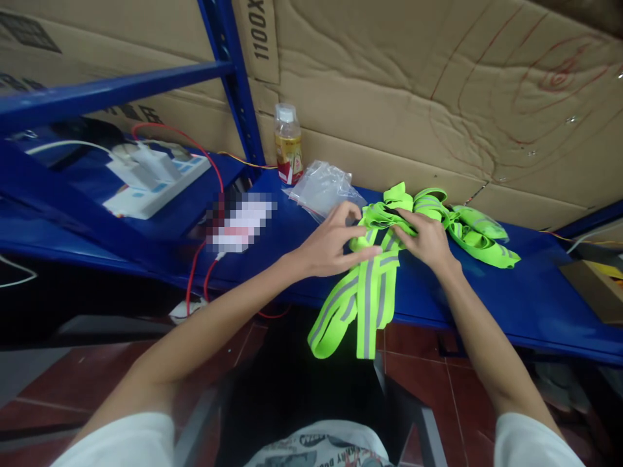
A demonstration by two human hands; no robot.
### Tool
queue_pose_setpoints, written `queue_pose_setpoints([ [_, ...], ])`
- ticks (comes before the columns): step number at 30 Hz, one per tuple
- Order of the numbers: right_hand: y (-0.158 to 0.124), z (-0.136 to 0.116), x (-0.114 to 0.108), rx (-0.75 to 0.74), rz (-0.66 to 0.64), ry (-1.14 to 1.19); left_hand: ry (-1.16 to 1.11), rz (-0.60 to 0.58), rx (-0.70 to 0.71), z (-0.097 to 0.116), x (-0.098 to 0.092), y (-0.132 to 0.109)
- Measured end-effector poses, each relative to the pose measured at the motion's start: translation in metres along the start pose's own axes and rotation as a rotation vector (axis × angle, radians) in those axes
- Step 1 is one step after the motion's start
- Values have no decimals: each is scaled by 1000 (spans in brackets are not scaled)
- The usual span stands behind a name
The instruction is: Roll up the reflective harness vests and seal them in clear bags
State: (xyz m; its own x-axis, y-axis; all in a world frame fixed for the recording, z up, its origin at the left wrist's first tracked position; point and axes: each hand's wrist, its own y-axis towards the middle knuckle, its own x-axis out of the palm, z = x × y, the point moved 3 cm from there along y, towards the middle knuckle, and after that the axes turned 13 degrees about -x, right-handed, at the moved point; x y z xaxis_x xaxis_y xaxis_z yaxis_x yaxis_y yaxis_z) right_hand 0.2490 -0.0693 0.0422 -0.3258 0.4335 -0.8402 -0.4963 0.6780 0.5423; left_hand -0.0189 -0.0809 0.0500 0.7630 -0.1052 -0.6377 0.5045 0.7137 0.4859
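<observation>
1. Nearest to me were the person's white sleeves point(126, 441), a printed shirt point(321, 447) and dark trousers point(296, 383), with grey chair parts point(431, 431) alongside and red floor tiles point(413, 350) below.
2. The neon straps point(367, 311), yellow-green with a grey stripe, were at the table's front edge: long loops and ends hung over it toward the lap, and their gathered upper part sat between the two hands.
3. The left hand point(328, 246) was at the left side of that gathered part, fingers bent and apart, thumb reaching across the straps; I could not make out whether it gripped them.
4. The right hand point(428, 240) pinched the folded upper part between thumb and fingers.
5. Under all this I had the blue table point(525, 305), with a cardboard box point(591, 292) at its right end.
6. To the left lay a pixelated object point(243, 224), with a red cable point(193, 272) near it.
7. More coiled straps point(487, 250) lay right of the right hand.
8. Clear plastic bags point(324, 188) lay beyond the left hand, just beside an upright capped bottle point(289, 149).
9. Farther left I saw a white power strip point(146, 201) with plugs in it.
10. A blue rack post point(236, 91) and cardboard sheets point(365, 104) stood at the back.
</observation>
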Motion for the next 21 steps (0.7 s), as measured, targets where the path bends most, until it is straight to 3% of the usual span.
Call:
queue_pose_setpoints([
  [2,-2,-3,-13,12,93,-26,-94,96,-187,-4,-2,-7],
  [5,-2,-12,-32,5,193,-43,-307,39,-376,-7,6,-17],
  [7,2,-22,-44,-5,215,-62,-459,52,-422,-5,9,-22],
  [11,13,-41,-67,-37,207,-125,-658,227,-371,4,6,-25],
  [16,25,-49,-92,-53,256,-199,-492,367,-370,12,-14,-31],
  [21,35,-57,-98,-99,254,-249,-305,368,-395,16,-21,-36],
])
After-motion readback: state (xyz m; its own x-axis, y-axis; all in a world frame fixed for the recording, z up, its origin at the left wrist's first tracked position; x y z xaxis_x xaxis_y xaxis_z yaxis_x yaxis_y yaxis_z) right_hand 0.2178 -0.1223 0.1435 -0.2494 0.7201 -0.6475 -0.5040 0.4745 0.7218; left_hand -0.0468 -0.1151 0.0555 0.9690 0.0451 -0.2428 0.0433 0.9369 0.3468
